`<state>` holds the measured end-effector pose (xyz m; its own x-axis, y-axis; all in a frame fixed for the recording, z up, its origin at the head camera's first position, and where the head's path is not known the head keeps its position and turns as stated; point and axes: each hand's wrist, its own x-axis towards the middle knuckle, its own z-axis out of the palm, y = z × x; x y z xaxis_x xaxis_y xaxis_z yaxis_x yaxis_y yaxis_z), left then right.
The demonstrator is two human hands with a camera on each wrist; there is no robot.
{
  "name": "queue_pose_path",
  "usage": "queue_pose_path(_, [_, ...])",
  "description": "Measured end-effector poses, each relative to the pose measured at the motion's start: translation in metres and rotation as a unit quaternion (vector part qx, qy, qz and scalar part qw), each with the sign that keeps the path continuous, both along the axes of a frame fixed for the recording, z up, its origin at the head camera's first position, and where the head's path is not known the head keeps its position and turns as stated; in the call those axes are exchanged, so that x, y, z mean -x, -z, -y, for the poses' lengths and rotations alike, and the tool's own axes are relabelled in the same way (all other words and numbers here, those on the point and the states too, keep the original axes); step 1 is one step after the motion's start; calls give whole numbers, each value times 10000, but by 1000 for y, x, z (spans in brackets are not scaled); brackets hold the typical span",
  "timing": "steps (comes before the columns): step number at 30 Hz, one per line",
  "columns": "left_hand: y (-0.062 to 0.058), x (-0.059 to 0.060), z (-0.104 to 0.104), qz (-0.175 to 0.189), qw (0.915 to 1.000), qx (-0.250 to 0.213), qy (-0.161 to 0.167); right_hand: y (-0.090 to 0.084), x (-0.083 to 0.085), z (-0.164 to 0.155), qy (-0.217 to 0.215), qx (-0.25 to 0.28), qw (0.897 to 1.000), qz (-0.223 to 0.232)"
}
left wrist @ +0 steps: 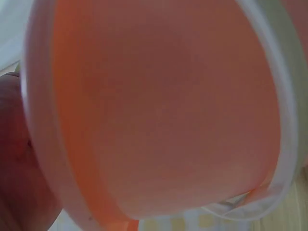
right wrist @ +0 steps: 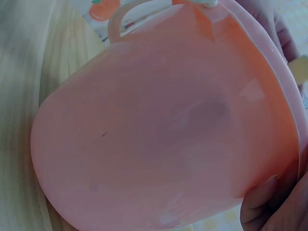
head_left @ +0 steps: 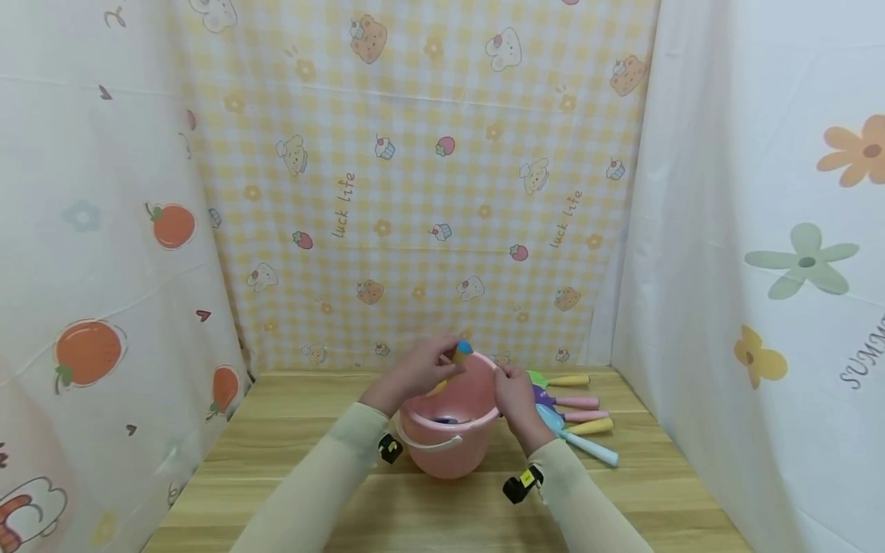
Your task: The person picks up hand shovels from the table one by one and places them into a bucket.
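Observation:
A pink bucket (head_left: 449, 453) with a white handle (head_left: 429, 444) stands on the table, its handle hanging down the near side. My right hand (head_left: 516, 395) grips the right part of its rim, with curled fingers (right wrist: 257, 204) against the outer wall in the right wrist view. Above the back of the opening, my left hand (head_left: 422, 369) holds a small yellow piece with a blue end (head_left: 464, 349); its kind cannot be told. Inside the bucket, something yellow (head_left: 439, 389) shows near the left wall and a dark item (head_left: 445, 420) lies lower. The bucket's wall fills most of the left wrist view.
Right of the bucket lie several toy sand tools in a group: a green one (head_left: 538, 379), a purple one (head_left: 543, 395) and a light blue one (head_left: 551, 417), their handles pointing right. Patterned cloth (head_left: 415, 192) hangs behind the wooden table (head_left: 304, 453) and along both sides.

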<state>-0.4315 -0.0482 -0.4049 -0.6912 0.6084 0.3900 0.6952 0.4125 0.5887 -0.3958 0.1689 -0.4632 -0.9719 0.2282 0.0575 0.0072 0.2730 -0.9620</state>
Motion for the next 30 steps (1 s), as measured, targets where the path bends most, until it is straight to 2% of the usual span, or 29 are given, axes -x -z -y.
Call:
queue_pose_path(9, [12, -1, -12, -181, 9955, 928, -40, -2, -1, -1, 16, -2, 10000, -51])
queue_pose_path(17, [19, -8, -22, 176, 9905, 1365, 17, 0, 1, 0, 55, 32, 9998, -187])
queue_pose_path(20, [22, -9, -24, 456, 9885, 1439, 80, -1, 2, 0, 54, 59, 9997, -243])
queue_pose_path(26, [21, -10, -27, 576, 9835, 1702, 213, -2, 3, 1, 39, 31, 9996, -280])
queue_pose_path(30, [23, -11, -29, 728, 9784, 1926, 186, -1, 2, 1, 18, -20, 9996, -290])
